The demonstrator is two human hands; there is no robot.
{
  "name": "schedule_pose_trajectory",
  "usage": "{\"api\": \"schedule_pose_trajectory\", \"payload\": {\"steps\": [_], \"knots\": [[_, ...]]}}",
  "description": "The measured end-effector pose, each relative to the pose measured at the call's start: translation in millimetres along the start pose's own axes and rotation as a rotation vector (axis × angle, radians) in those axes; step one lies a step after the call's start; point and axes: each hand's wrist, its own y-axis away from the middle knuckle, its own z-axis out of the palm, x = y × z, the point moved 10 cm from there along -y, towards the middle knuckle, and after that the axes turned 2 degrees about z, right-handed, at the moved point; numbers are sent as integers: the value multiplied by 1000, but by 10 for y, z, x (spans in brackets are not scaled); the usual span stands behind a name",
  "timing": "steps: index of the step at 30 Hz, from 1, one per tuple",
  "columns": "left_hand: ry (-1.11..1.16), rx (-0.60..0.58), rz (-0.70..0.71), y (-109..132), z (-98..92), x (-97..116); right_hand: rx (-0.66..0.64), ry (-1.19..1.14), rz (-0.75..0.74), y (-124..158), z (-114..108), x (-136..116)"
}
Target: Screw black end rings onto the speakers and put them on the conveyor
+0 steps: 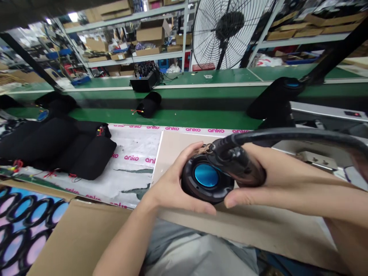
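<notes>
My left hand [175, 184] is curled round a round black speaker part with a shiny blue centre [205, 177], holding it against the beige board [169, 147] on the bench. My right hand [270, 176] grips a dark handheld tool [240, 163] whose thick black hose [301, 135] arcs off to the right. The tool's tip sits at the top rim of the speaker part, where thin wires show.
Several black fabric speaker bodies [57, 147] lie to the left on a white "anko" printed sheet [135, 161]. A cardboard box with ring-shaped parts [25, 222] stands at the lower left. A green conveyor [178, 117] carries another black speaker [149, 104]. Shelves and a large fan [227, 32] stand behind.
</notes>
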Motion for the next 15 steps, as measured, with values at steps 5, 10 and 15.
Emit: {"api": "schedule_pose_trajectory", "payload": {"steps": [5,10,15], "knots": [[-36,-61,13,-37,11,-32,-72,-45,-173,-66,37,-113],[-59,-31,42,-32,-22,-55,26,-84,-166,-48,-33,-72],[-158,-19,44,-43,-33,-18,235,-97,-56,88,-188,1]]}}
